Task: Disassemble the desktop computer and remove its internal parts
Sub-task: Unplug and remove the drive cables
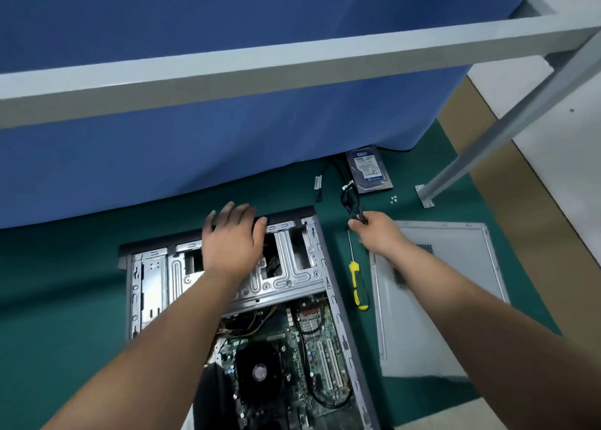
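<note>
There is one open computer case, one hard drive, one screwdriver and one gray side panel. Two hands show. There is one bundle of black cables, and a few tiny screws, too small to count.

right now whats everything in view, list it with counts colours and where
computer case: 1, grey, open on its side, centre of mat
motherboard: 1, green, inside case
side panel: 1, pale grey, flat right of case
screwdriver: 1, yellow and black handle, between case and panel
hard drive: 1, dark with blue label, far right by curtain
cable bundle: 1, black, in right hand
loose cable: 1, black, left of drive
screws: small cluster, silver, right of drive
mat: 1, green
left hand: open, over drive cage
right hand: grips cable bundle
</note>
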`<state>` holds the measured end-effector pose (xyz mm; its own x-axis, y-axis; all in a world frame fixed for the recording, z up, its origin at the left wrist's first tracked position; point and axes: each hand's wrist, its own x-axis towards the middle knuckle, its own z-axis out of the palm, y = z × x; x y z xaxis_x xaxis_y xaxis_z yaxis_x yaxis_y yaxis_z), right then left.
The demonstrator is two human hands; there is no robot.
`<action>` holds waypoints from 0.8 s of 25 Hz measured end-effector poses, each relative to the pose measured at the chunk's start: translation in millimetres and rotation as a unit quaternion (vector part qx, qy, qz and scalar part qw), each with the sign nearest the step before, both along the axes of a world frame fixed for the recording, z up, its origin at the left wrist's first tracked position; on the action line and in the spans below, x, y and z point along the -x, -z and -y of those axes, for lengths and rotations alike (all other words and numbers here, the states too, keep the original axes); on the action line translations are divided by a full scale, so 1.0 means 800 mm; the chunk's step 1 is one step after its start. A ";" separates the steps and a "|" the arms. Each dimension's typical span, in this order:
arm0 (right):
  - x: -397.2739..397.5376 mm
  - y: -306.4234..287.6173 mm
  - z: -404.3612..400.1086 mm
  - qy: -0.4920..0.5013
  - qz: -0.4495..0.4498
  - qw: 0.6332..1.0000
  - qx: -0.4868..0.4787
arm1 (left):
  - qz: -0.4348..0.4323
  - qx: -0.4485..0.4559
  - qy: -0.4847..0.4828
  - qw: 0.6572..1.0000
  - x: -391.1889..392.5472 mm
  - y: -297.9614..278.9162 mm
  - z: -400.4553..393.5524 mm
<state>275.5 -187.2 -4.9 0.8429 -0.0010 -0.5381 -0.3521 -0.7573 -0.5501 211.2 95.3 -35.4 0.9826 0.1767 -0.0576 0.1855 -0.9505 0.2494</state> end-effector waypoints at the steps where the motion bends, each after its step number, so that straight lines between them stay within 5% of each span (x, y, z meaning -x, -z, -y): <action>1: -0.017 0.019 -0.002 -0.008 -0.019 1.000 0.020 | 0.024 -0.020 0.003 1.000 0.002 0.008 0.000; 12: -0.144 0.109 -0.060 -0.025 0.075 0.979 0.189 | 0.127 -0.089 0.002 0.988 0.001 0.036 -0.003; 20: -0.121 0.104 -0.058 -0.031 0.066 0.990 0.124 | 0.114 -0.091 -0.004 0.989 0.000 0.033 -0.002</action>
<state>372.4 -141.1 -88.1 0.9083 -0.0642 -0.4133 -0.2376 -0.8925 -0.3834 211.5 96.9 -62.0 0.9649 0.1708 0.1994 0.1513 -0.9824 0.1096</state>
